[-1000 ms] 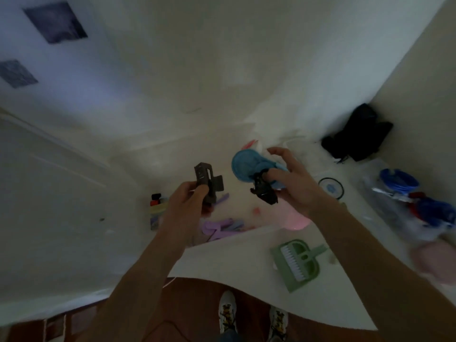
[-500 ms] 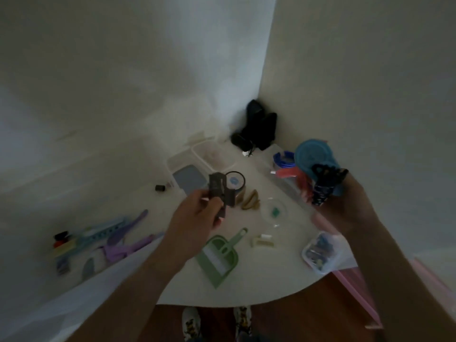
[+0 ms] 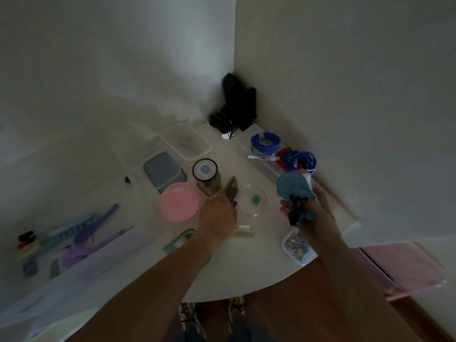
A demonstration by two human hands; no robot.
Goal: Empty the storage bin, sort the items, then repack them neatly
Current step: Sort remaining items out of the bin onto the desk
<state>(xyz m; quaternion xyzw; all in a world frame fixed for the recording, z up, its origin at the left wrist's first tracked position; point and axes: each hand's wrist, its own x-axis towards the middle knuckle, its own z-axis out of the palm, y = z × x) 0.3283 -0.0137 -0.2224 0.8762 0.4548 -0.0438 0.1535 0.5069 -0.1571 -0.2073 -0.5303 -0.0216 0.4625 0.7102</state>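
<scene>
My left hand (image 3: 218, 217) is low over the white table (image 3: 246, 272) and pinches a dark hair clip (image 3: 233, 197) at its fingertips, right beside a brown claw clip (image 3: 230, 185). My right hand (image 3: 313, 211) hovers to the right, gripping a teal round item (image 3: 292, 186) together with a black claw clip (image 3: 297, 214). A pink translucent bin (image 3: 409, 265) sits low at the right, past the table edge. A clear bin wall (image 3: 49, 290) shows at the lower left.
On the table lie a pink round lid (image 3: 179, 202), a grey-lidded box (image 3: 164, 172), a clear tub (image 3: 187, 141), a black-rimmed jar (image 3: 205, 169), a clear dish (image 3: 255, 199), blue cable coils (image 3: 265, 144), a green dustpan (image 3: 180, 240) and purple clips (image 3: 86, 234). Black gear (image 3: 234, 107) fills the corner.
My left hand has dropped from mid-air to the table with the dark clip, next to the brown clip. My right hand keeps its hold and has moved slightly lower.
</scene>
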